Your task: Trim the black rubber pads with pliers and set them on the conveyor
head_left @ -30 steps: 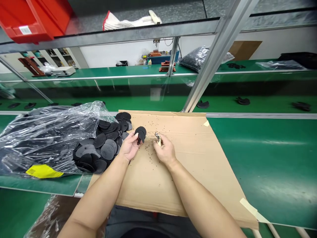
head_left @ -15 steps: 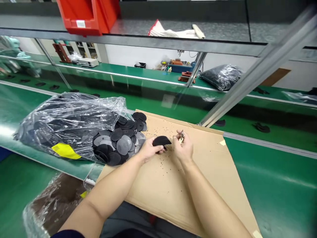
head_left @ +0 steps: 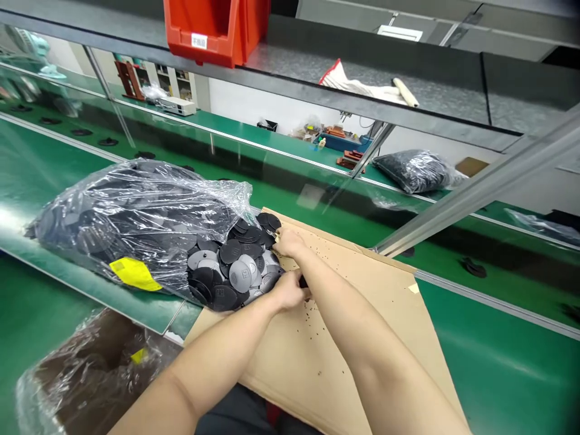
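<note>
My left hand (head_left: 287, 291) grips a black rubber disc (head_left: 303, 281), which shows only as a small edge behind my right forearm. My right hand (head_left: 289, 243) reaches across, beyond my left hand, to the edge of a heap of black and grey embossed discs (head_left: 235, 269). A small metal cutter (head_left: 272, 233) glints between its fingers, mostly hidden. Under both hands lies a cardboard sheet (head_left: 357, 290), scattered with tiny black bits (head_left: 312, 320).
A clear plastic bag of dark discs (head_left: 136, 211) with a yellow label (head_left: 135, 273) lies left of the heap on the green bench. Behind stand an aluminium rail (head_left: 475, 193) and a red bin (head_left: 208, 30).
The view has swung and tilted. My right hand has moved left, across my left arm, to the heap's edge. The black disc has dropped lower and is now mostly hidden.
</note>
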{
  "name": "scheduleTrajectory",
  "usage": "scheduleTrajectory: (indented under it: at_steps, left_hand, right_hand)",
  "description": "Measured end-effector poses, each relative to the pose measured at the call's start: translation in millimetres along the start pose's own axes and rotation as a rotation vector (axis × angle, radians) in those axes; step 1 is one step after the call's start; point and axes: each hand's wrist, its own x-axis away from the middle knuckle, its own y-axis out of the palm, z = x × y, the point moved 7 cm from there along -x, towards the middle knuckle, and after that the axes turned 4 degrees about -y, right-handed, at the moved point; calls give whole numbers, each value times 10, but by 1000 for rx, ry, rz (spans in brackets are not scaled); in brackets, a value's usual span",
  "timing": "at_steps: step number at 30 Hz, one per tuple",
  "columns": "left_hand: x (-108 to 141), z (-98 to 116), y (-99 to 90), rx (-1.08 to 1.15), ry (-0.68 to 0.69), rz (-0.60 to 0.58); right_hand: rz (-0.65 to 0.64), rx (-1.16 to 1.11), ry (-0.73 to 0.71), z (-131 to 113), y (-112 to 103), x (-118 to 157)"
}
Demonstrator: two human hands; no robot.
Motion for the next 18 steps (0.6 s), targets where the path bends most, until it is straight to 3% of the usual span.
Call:
scheduleTrajectory:
  at_steps: [3, 6, 9, 14, 16, 18]
  left_hand:
    - [4, 20, 2, 2, -5, -17]
    - [9, -7, 49, 74, -74, -66]
    - [21, -39, 93, 226, -168, -104]
    - [5, 2, 17, 551, -193, -44]
    - [-9, -11, -36, 647, -214, 13]
    - [-17, -20, -71, 694, -218, 57]
  right_hand:
    - [-100, -37, 105, 115, 78, 8]
    - [-82, -48, 262, 182, -124, 79]
    - [57, -36, 330, 159, -558, 196]
    - [521, -250, 283, 95, -1338, 771]
    - [602, -378, 215, 96, -1412, 1082]
    - [634, -441, 189, 140, -1350, 1371]
